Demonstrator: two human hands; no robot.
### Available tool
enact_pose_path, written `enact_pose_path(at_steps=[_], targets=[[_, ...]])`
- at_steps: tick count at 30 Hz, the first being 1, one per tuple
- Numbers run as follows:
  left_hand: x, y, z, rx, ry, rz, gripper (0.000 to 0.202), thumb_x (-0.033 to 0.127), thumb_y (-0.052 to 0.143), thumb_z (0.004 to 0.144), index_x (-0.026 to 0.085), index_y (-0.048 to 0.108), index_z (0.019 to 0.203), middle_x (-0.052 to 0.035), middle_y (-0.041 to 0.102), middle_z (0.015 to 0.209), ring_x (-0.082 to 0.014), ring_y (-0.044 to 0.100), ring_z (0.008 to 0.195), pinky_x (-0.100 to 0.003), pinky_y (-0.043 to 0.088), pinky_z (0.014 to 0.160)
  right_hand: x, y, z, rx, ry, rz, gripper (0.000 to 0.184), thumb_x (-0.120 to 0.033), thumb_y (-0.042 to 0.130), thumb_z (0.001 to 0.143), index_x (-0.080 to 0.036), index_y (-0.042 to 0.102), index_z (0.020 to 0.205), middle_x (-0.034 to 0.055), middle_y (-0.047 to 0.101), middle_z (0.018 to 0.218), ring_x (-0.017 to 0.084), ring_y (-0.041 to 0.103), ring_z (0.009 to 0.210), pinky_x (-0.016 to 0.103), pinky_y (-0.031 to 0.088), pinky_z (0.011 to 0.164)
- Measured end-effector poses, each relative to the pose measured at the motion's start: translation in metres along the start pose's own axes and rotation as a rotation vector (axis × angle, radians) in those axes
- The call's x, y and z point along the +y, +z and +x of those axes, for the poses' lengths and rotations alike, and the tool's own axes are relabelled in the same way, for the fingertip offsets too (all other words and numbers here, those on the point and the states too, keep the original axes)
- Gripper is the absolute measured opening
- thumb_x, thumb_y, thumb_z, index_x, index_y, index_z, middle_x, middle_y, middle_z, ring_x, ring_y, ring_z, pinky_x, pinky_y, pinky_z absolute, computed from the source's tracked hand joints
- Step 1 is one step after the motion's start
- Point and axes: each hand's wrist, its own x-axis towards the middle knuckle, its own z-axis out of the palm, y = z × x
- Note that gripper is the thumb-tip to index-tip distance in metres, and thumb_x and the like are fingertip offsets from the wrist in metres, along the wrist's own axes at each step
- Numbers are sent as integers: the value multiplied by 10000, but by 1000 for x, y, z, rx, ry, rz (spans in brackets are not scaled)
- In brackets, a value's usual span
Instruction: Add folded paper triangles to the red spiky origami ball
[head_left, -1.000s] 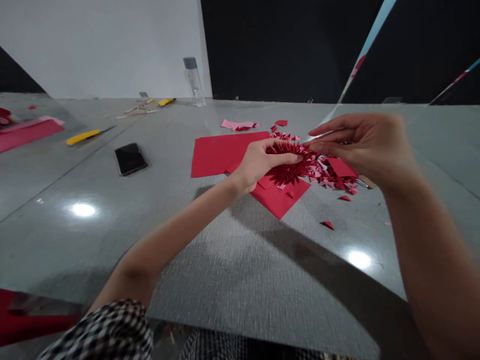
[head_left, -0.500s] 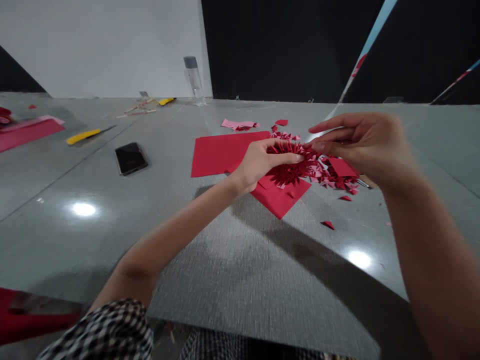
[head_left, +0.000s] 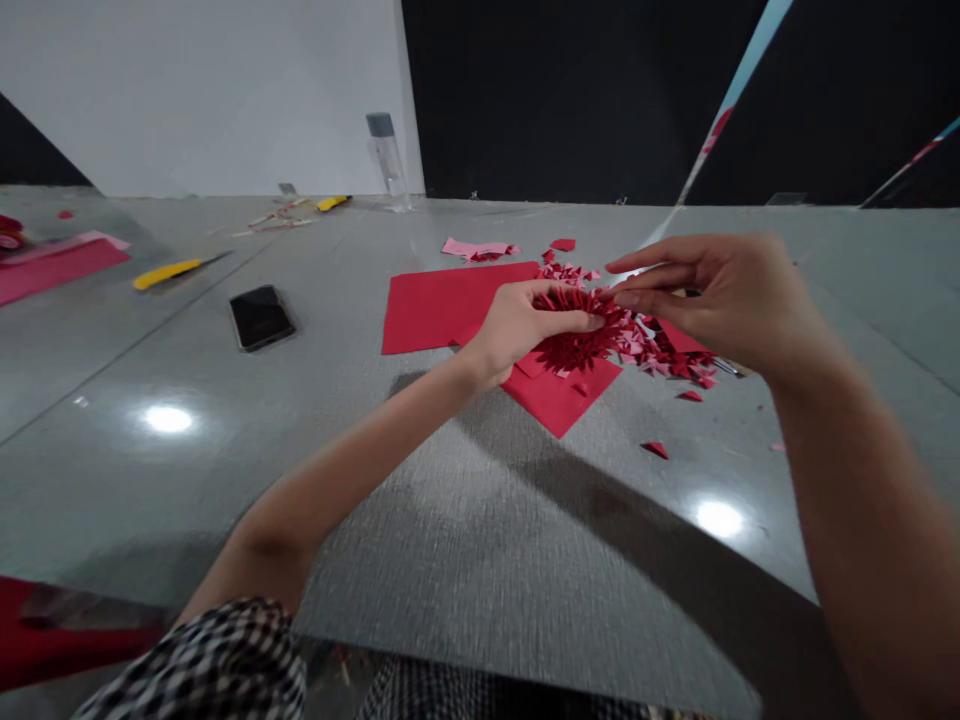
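Note:
A round, spiky model of folded red paper is held in my left hand, thumb across its top and the other fingers partly hidden behind it. At the model's right rim, the thumb and fingertips of my right hand close in a pinch on the paper points. Whether a separate small piece sits between those fingertips I cannot make out. Just below and to the right lies a heap of small folded red and pink paper triangles. Red paper sheets lie under and left of the model.
On the grey floor at left are a phone and a yellow utility knife. A clear bottle stands by the wall, near another yellow knife. Pink paper strips lie behind the sheets. A loose red triangle lies in front.
My right hand has shifted slightly left, its fingertips staying at the model's rim. My left hand and the model are nearly still.

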Motion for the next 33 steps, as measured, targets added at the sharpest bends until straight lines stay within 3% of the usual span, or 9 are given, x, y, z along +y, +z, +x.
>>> enact_pose_path(at_steps=[7, 15, 26, 33], targets=[[3, 0, -1, 40, -3, 69, 332, 253, 964, 630, 168, 778, 891, -36, 787, 843, -175, 759, 809, -389, 626, 866, -5, 2, -1, -3, -31, -131, 259, -133, 746, 814, -253, 846, 1020, 26, 838, 962, 267, 817, 938, 417, 682, 874], [0, 1, 0, 43, 12, -19, 313, 209, 958, 616, 166, 780, 870, -15, 785, 819, -148, 753, 785, -343, 623, 865, 0, 0, 0, -35, 147, 187, 334, -315, 871, 774, -186, 836, 1081, 82, 839, 891, 287, 817, 922, 463, 678, 897], [3, 0, -1, 90, 69, 137, 316, 285, 965, 606, 159, 780, 830, -31, 764, 806, -162, 719, 768, -357, 603, 808, -6, -2, -3, -62, 51, 71, 243, -297, 865, 794, -200, 852, 1017, 74, 828, 839, 279, 811, 857, 457, 687, 851], [5, 2, -3, 21, 20, 4, 258, 227, 939, 645, 174, 796, 854, -13, 787, 812, -141, 749, 776, -324, 626, 844, 0, -2, -1, -28, 120, 200, 238, -338, 900, 750, -218, 852, 950, 57, 821, 831, 247, 795, 813, 438, 665, 832]])
